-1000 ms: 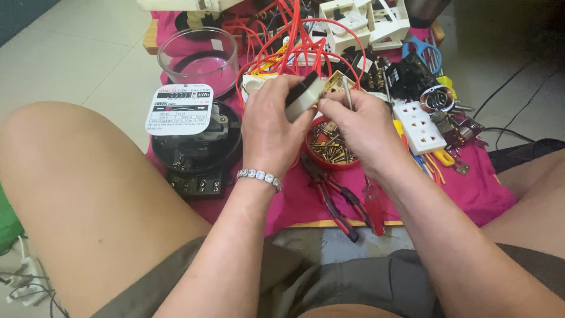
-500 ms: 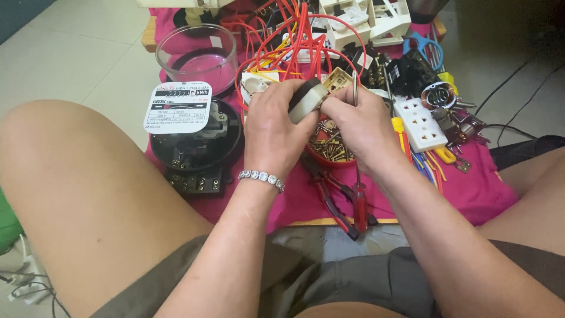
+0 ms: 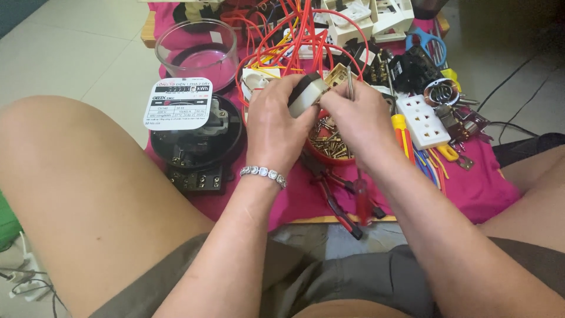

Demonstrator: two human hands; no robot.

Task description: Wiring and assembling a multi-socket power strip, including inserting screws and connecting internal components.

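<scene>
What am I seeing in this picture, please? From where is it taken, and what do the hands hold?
A camera on a person's head looks down at their own two bare hands; there is no machine. The person sits with a pink cloth between the knees. The left hand holds a small white and black electrical part. The right hand touches it and grips a thin screwdriver. Below the hands is a red bowl of brass screws. Nearby lie an electricity meter, a clear round cover, red wires, red-handled pliers and a white socket strip.
</scene>
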